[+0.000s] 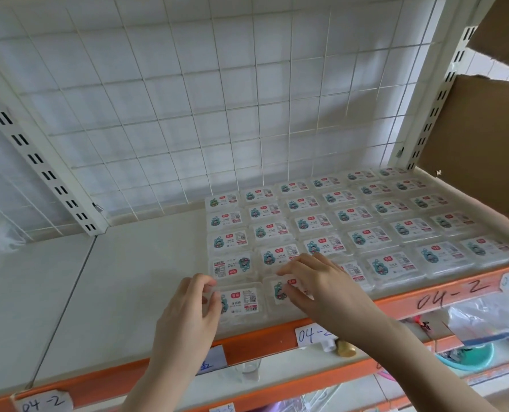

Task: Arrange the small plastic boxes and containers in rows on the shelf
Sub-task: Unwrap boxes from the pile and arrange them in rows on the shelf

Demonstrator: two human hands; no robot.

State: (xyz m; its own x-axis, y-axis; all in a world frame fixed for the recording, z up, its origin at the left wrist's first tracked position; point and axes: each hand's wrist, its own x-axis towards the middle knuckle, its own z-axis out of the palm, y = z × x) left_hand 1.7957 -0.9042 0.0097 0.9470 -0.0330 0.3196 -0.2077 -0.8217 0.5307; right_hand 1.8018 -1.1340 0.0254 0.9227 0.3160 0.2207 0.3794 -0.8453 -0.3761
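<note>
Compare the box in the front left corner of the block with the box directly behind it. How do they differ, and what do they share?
The front box has its label upright, red logo on top; the box behind is turned round, its logo at the bottom.
The left hand touches the front box's left edge; no hand touches the box behind.
Both are clear plastic boxes with the same white label, lying flat on the shelf.

Front-row box [280, 292] label half under right hand [321, 283]; far-row labels [390, 173] too small.
</note>
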